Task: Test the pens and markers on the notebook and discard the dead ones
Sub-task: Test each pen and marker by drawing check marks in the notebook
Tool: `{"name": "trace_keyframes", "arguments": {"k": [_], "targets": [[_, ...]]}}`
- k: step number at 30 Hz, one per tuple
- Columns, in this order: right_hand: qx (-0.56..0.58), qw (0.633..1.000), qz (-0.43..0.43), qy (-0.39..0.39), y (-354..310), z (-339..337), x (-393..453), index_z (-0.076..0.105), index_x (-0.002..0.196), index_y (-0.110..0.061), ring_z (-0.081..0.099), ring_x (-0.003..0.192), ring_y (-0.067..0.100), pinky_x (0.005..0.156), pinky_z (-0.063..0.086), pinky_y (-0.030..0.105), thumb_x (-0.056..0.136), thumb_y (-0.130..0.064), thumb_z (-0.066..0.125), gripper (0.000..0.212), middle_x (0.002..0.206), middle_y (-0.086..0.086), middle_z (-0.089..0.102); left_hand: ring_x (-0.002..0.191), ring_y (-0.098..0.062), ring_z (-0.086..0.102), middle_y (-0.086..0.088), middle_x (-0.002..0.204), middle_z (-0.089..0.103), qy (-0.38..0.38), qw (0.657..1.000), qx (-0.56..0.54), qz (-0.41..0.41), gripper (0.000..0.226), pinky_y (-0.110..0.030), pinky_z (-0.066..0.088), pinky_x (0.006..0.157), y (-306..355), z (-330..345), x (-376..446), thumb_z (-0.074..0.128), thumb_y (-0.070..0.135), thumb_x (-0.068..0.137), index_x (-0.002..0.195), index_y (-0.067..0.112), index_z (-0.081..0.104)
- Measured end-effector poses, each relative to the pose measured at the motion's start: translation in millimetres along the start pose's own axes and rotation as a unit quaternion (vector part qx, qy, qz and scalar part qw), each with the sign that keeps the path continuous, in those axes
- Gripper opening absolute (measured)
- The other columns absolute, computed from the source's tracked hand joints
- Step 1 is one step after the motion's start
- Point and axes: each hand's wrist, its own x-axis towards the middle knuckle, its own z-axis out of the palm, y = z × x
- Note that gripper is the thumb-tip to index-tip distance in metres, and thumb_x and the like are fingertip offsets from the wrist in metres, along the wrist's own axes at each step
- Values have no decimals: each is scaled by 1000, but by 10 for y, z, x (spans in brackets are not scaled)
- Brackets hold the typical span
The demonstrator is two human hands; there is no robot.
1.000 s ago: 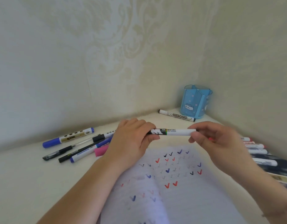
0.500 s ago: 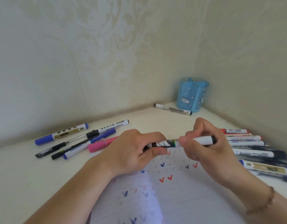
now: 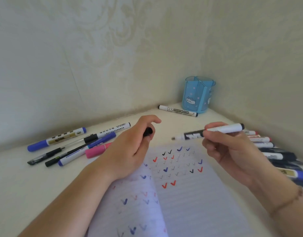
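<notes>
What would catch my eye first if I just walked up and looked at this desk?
Probably the two hands in the middle: the right hand holds an uncapped marker above the open notebook, while the left hand holds its black cap. The page is dotted with red, blue and black ticks. A blue pen holder stands in the far corner.
</notes>
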Motion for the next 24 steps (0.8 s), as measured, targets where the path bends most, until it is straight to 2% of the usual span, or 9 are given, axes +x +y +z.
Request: {"name": "trace_keyframes", "arguments": {"k": [3, 4, 6, 8, 11, 14, 16, 21, 24], "targets": [[-56, 998, -21, 2, 45, -13, -14, 47, 63, -14, 28, 39, 15, 43, 16, 26, 65, -1, 71, 28, 52, 5, 25, 70, -17, 49, 15, 96, 57, 14, 1000, -13, -12, 43, -31, 46, 68, -14, 8, 21, 44, 6, 99, 130, 34, 37], [-89, 995, -34, -12, 59, -4, -34, 48, 63, -13, 28, 37, 16, 44, 17, 26, 68, 4, 69, 27, 51, 6, 25, 70, -17, 53, 17, 98, 60, 20, 999, -23, -22, 43, -35, 49, 71, -15, 8, 25, 48, 6, 98, 128, 35, 38], [-138, 988, -44, -52, 88, 29, -76, 52, 60, -11, 36, 35, 20, 43, 23, 24, 70, -1, 64, 18, 42, 8, 33, 74, -14, 61, 18, 100, 66, 26, 998, -38, -42, 44, -40, 53, 76, -7, 10, 29, 54, 4, 96, 124, 35, 39], [-173, 982, -57, -53, 117, 43, -99, 45, 51, -11, 35, 35, 19, 43, 28, 23, 69, -6, 64, 27, 40, 3, 36, 77, -15, 66, 22, 101, 69, 21, 997, -46, -65, 43, -42, 54, 75, 7, 11, 27, 58, 3, 94, 117, 35, 40], [-234, 969, -77, -32, 143, 58, -119, 37, 49, -12, 34, 42, 20, 45, 30, 24, 70, -18, 69, 38, 43, 3, 36, 79, -30, 66, 28, 100, 70, 12, 995, -41, -94, 42, -44, 54, 73, 27, 9, 37, 66, 8, 90, 103, 37, 38], [-269, 960, -77, -25, 167, 70, -138, 39, 51, -10, 38, 45, 20, 46, 29, 26, 69, -21, 68, 37, 48, 12, 39, 82, -37, 66, 29, 98, 71, 7, 993, -45, -112, 39, -45, 53, 76, 26, 12, 47, 71, 13, 86, 93, 35, 40], [-280, 956, -82, -19, 166, 70, -138, 39, 52, -7, 39, 43, 19, 47, 29, 26, 68, -19, 66, 34, 48, 13, 43, 83, -39, 66, 28, 97, 71, 3, 992, -53, -118, 38, -46, 52, 79, 27, 19, 49, 73, 15, 84, 91, 35, 41], [-304, 948, -95, -12, 161, 38, -117, 40, 50, -9, 39, 42, 18, 49, 29, 28, 68, -17, 64, 31, 43, 3, 45, 83, -39, 66, 28, 98, 71, 5, 993, -57, -104, 37, -46, 52, 82, -22, 43, 57, 73, 16, 85, 92, 35, 42], [-329, 939, -97, -18, 150, 34, -122, 39, 48, -13, 39, 45, 16, 51, 29, 31, 69, -12, 64, 33, 45, 1, 46, 86, -35, 66, 24, 98, 72, 14, 995, -46, -82, 30, -49, 51, 83, -66, 48, 54, 72, 20, 86, 95, 32, 46]]}}
